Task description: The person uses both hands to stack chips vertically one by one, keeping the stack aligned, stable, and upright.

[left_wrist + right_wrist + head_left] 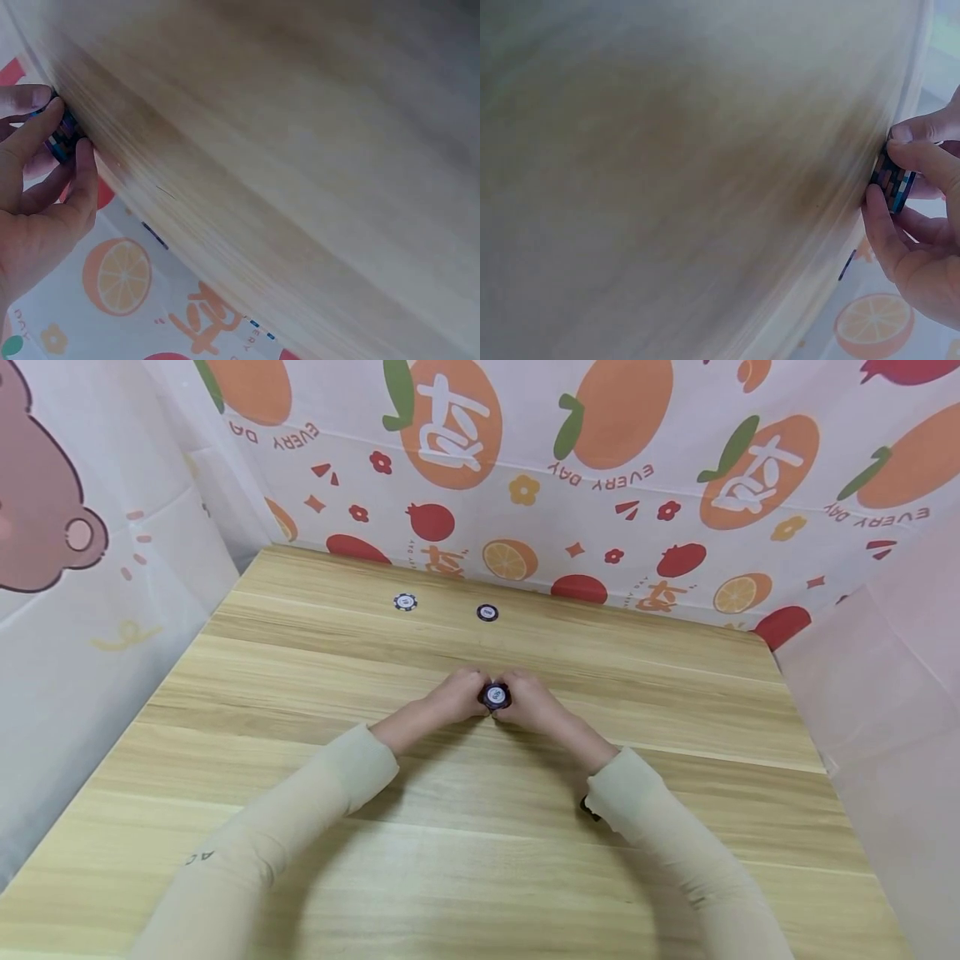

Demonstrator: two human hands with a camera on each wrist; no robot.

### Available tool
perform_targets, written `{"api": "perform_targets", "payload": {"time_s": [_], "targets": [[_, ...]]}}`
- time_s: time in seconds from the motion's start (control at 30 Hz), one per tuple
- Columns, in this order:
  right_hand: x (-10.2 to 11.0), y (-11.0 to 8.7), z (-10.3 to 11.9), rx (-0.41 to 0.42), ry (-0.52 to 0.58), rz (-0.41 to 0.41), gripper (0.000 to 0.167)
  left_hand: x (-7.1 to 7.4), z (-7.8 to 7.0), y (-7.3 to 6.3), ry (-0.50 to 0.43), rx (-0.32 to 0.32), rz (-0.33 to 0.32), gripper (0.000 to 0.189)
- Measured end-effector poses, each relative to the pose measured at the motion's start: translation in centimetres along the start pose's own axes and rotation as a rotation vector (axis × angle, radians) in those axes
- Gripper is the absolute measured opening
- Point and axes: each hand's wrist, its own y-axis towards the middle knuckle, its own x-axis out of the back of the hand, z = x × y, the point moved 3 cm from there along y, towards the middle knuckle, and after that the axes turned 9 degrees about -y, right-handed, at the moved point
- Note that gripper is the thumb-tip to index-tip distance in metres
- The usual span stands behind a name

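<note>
A short stack of dark poker chips stands on the wooden table, its top chip showing a white centre. My left hand grips the stack from the left, and my right hand grips it from the right. In the left wrist view, thumb and fingers close around the chip stack, whose striped edges show several colours. The right wrist view likewise has fingers pinching the stack from top and bottom. Parts of the stack are hidden behind the fingers.
Toward the table's back lie a black-and-white poker chip and a dark purple chip, flat and apart. A small black object is partly hidden by the right sleeve. A fruit-print curtain borders the table's far edge.
</note>
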Motion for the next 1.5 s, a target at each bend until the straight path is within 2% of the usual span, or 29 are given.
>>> {"api": "perform_targets", "payload": {"time_s": [0.33, 0.53, 1.17, 1.3, 1.5], "targets": [[0.38, 0.27, -0.02, -0.021, 0.023, 0.056, 0.038, 0.14, -0.01, 0.36, -0.024, 0.057, 0.049, 0.024], [0.53, 0.36, 0.08, -0.037, 0.018, 0.082, 0.038, 0.36, -0.13, 0.32, -0.034, 0.073, 0.055, 0.025], [0.52, 0.38, -0.32, -0.02, 0.021, 0.067, 0.036, 0.27, -0.53, 0.71, -0.01, 0.061, 0.075, 0.021], [0.5, 0.32, -0.32, 0.01, 0.001, 0.038, 0.036, 0.28, -0.46, 0.82, -0.004, 0.041, 0.073, 0.02], [0.25, 0.19, -0.05, 0.06, -0.022, 0.002, 0.035, 0.35, -0.19, 0.78, 0.004, 0.046, 0.098, 0.019]]}}
